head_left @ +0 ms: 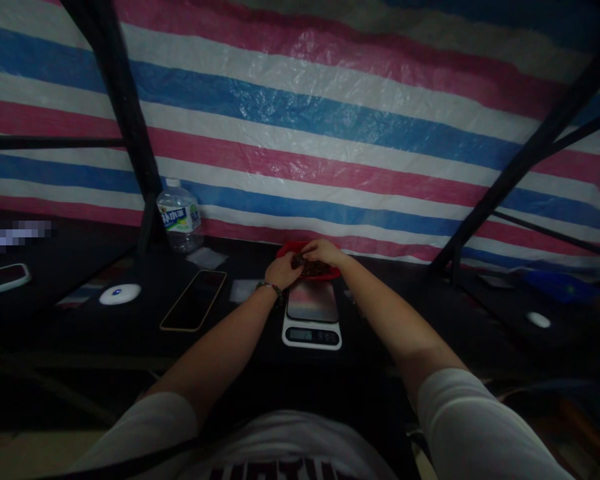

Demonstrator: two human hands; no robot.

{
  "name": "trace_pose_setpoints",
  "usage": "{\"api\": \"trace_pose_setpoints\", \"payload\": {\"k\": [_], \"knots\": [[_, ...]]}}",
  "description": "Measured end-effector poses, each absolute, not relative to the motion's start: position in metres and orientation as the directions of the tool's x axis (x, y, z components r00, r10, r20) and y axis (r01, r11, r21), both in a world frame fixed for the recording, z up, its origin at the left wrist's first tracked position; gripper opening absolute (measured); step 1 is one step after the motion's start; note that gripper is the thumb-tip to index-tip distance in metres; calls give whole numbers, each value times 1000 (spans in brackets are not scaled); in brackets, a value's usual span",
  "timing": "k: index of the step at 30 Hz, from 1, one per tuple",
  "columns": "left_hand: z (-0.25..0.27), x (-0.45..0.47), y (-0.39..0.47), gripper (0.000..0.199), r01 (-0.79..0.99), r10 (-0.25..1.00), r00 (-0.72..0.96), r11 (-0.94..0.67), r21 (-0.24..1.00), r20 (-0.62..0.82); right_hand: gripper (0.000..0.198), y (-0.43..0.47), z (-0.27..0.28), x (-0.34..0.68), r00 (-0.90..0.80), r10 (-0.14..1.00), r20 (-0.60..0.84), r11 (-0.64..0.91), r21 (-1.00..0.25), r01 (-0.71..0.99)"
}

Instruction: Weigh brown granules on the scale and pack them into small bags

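Observation:
Behind the scale stands a red tray (334, 273) with small dark brown pieces (314, 268) in it, too small to name. My left hand (281, 269) reaches in from the tray's left side, its fingers bent together at a dark clump. Over the tray's back part, my right hand (324, 251) has its fingers curled down at the same pieces; what lies between them is hidden. Directly in front of the tray is a white kitchen scale (312, 313) with a metal plate and a small display, between my forearms.
Left on the black table (250, 320) lie a phone (194, 300), a white rounded device (120, 294) and a clear plastic packet (245, 291). A plastic bottle (181, 217) stands behind them. On the right are a blue tray (550, 285) and a white object (538, 320). Dark metal posts flank the striped sheet (320, 133).

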State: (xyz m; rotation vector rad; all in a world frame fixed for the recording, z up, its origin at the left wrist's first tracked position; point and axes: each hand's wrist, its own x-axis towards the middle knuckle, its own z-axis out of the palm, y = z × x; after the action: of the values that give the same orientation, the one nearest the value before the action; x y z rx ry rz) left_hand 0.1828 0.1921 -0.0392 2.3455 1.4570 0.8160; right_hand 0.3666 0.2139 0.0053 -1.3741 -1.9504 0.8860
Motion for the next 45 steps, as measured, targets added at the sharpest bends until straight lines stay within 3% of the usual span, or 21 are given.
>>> {"api": "trace_pose_setpoints", "payload": {"k": [7, 16, 19, 24, 29, 32, 35, 38, 45], "knots": [[-41, 183, 194, 37, 724, 881, 314, -464, 510, 355, 28, 217, 4, 367, -216, 970, 115, 221, -789, 574], [-38, 180, 190, 43, 711, 899, 268, -427, 558, 347, 28, 214, 7, 364, -94, 978, 188, 196, -658, 727], [-38, 180, 190, 44, 708, 895, 259, -431, 560, 363, 26, 210, 4, 361, -124, 976, 177, 214, -714, 666], [-39, 182, 190, 44, 705, 877, 262, -459, 541, 402, 37, 205, -9, 354, -326, 910, 257, 377, -841, 388], [-35, 178, 189, 45, 608, 820, 307, -560, 563, 483, 36, 209, -21, 353, -158, 908, 388, 417, -802, 428], [-29, 164, 193, 35, 602, 801, 270, -573, 556, 534, 37, 206, -22, 358, -64, 913, 402, 383, -795, 470], [-23, 145, 202, 30, 712, 854, 274, -489, 503, 443, 39, 200, -24, 362, -69, 928, 367, 349, -787, 508], [-21, 130, 210, 29, 767, 882, 382, -470, 438, 277, 42, 194, -31, 367, -59, 929, 366, 345, -793, 502], [-30, 135, 214, 37, 641, 757, 639, -621, 452, 133, 33, 171, -43, 381, 14, 884, 467, 402, -775, 487]]}}
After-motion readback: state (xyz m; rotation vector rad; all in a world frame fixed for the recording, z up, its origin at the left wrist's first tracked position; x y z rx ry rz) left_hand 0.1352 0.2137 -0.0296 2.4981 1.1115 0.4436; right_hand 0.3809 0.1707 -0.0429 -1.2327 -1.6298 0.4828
